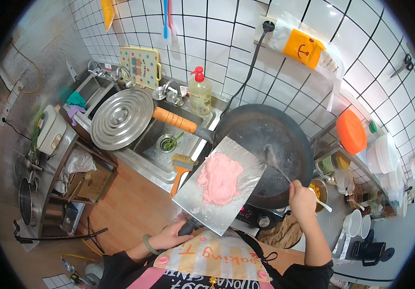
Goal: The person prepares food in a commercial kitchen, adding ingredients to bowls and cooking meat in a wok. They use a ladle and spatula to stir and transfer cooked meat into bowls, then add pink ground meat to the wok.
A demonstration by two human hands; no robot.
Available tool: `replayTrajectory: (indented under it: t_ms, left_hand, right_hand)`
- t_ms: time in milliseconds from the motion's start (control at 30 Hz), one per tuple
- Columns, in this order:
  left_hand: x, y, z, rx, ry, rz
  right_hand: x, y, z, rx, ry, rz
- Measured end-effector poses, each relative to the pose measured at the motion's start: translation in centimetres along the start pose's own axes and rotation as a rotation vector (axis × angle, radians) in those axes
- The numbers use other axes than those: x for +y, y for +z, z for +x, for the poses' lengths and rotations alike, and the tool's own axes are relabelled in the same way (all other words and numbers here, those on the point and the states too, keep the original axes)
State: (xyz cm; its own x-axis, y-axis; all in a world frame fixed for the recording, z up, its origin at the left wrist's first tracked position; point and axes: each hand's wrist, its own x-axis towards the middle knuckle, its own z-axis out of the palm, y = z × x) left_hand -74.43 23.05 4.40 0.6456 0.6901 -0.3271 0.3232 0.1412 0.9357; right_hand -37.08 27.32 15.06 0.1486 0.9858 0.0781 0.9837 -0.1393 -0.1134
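Observation:
My left hand (174, 232) grips the dark handle of a flat, rectangular metal plate (252, 169), held tilted over the near left rim of the wok. A mound of smooth pink meat paste (222, 178) is spread on the plate, with smears beside it. In my right hand (302, 203) is a thin metal spoon (273, 159), its bowl above or in the wok; I cannot tell if it touches the bottom. The large dark wok (283, 126) has a wooden handle (175, 120) reaching left over the sink and sits on a black induction cooker (254, 218).
Left of the wok, a steel sink (149, 159) carries a round metal lid (120, 119) and an orange-handled brush (180, 171). A pump bottle (200, 95) stands behind. To the right are a bowl with yellow food (318, 191), a striped cloth (283, 233) and a shelf with white bowls (382, 153).

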Motion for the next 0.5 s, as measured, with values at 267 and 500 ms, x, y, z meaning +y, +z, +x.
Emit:
replayTrajectory:
  t_ms: [267, 500]
  left_hand:
    - [2.6, -0.2, -0.3, 0.016, 0.032, -0.141]
    - [3.4, 0.2, -0.2, 0.036, 0.026, -0.237]
  right_hand:
    - [0.0, 0.1, -1.4, -0.092, 0.06, 0.204]
    - [-1.0, -0.2, -2.6, -0.259, -0.06, 0.366]
